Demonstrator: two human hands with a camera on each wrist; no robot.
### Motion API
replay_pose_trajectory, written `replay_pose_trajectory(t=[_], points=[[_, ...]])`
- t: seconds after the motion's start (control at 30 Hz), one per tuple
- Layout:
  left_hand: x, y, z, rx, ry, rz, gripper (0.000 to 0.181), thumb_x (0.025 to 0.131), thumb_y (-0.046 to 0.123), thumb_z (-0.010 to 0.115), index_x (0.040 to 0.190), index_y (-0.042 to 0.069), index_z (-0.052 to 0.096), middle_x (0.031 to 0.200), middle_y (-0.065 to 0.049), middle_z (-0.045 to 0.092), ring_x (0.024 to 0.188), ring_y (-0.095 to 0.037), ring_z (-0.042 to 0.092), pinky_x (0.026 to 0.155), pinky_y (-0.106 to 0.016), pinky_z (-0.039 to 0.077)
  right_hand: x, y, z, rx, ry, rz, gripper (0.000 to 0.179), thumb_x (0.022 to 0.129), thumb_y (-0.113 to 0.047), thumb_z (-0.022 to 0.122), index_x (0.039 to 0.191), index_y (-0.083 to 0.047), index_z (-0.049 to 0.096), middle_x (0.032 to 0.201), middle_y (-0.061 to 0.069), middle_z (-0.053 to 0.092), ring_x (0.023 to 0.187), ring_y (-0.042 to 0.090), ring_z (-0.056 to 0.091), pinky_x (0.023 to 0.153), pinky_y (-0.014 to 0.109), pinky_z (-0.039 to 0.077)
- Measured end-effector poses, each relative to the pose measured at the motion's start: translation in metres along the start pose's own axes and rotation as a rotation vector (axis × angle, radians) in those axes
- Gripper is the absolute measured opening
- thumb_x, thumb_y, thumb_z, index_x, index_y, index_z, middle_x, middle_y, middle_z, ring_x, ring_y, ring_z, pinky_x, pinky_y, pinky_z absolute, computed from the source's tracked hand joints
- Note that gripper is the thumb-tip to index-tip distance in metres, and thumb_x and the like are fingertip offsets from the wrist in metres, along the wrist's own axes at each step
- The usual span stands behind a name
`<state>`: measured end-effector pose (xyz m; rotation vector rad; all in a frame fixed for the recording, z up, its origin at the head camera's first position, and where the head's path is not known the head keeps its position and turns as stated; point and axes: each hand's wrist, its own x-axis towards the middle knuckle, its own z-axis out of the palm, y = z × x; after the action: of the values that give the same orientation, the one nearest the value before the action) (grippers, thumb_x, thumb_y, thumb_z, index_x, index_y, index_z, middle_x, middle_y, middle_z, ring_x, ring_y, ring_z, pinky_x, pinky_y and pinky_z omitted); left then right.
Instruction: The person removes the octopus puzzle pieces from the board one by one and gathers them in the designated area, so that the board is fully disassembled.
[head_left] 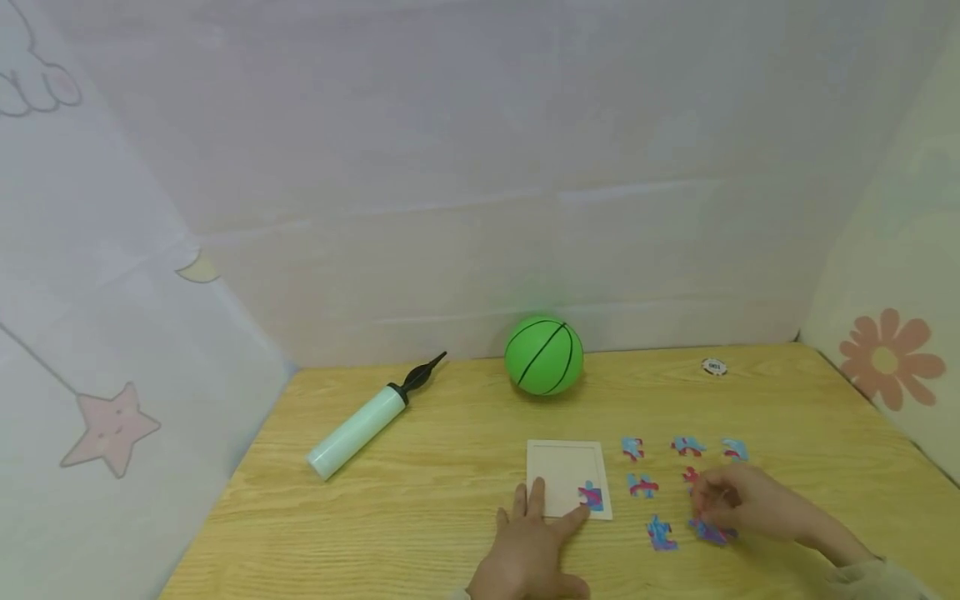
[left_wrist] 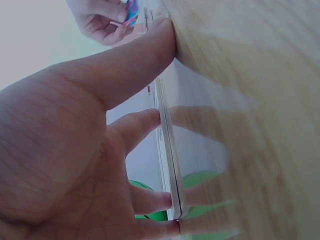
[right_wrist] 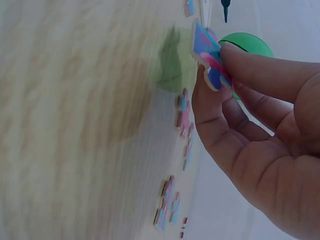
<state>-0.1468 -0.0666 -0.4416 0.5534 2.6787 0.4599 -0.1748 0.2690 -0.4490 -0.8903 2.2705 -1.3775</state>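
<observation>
A white puzzle tray (head_left: 558, 467) lies on the table, with one pink, blue and purple jigsaw piece (head_left: 591, 497) in its lower right corner. My left hand (head_left: 528, 546) rests at the tray's near edge, fingers spread and fairly straight; in the left wrist view its fingertips (left_wrist: 152, 117) touch the tray's side. To the right, my right hand (head_left: 753, 504) pinches another jigsaw piece (right_wrist: 212, 57) between thumb and fingers. That piece is blue, purple and pink, tilted and raised off the table in the right wrist view. Close by lies a blue-purple jigsaw piece (head_left: 661, 533).
Several loose jigsaw pieces (head_left: 642, 485) lie in rows right of the tray, one (head_left: 691, 475) partly behind my right hand. A green ball (head_left: 543, 356) sits at the back, a pale hand pump (head_left: 360, 433) at left, and a round chip (head_left: 715, 367) at back right.
</observation>
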Motion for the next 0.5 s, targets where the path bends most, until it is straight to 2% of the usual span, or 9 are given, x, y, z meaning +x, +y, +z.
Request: replay_pose_trajectory(t=[0.2, 0.37, 0.5], points=[[0.0006, -0.0002, -0.0014, 0.016, 0.002, 0.004, 0.083, 0.067, 0.052, 0.082, 0.141, 0.046, 0.043, 0.154, -0.023, 0.02, 0.139, -0.048, 0.018, 0.1, -0.07, 0.026, -0.0046, 0.006, 0.0019, 0.001, -0.022, 0.004, 0.004, 0.088, -0.001, 0.064, 0.09, -0.005, 0.064, 0.08, -0.001, 0.063, 0.065, 0.0, 0.052, 0.053, 0.025, 0.047], [-0.0001, 0.0004, -0.0018, 0.025, 0.012, 0.008, 0.083, 0.067, 0.052, 0.082, 0.141, 0.046, 0.044, 0.154, -0.023, 0.021, 0.139, -0.048, 0.018, 0.1, -0.069, 0.026, -0.0056, 0.0069, 0.0039, -0.078, 0.006, 0.071, 0.005, 0.085, -0.004, 0.068, 0.086, -0.008, 0.065, 0.077, -0.008, 0.061, 0.065, -0.001, 0.051, 0.053, 0.023, 0.046], [0.0001, 0.0007, -0.0021, 0.021, 0.009, 0.003, 0.083, 0.066, 0.052, 0.082, 0.14, 0.047, 0.044, 0.154, -0.022, 0.021, 0.14, -0.047, 0.018, 0.101, -0.069, 0.026, -0.0058, 0.0077, 0.0053, -0.143, 0.038, 0.082, 0.007, 0.085, -0.006, 0.069, 0.085, -0.01, 0.064, 0.076, -0.01, 0.059, 0.065, -0.001, 0.05, 0.053, 0.023, 0.044]])
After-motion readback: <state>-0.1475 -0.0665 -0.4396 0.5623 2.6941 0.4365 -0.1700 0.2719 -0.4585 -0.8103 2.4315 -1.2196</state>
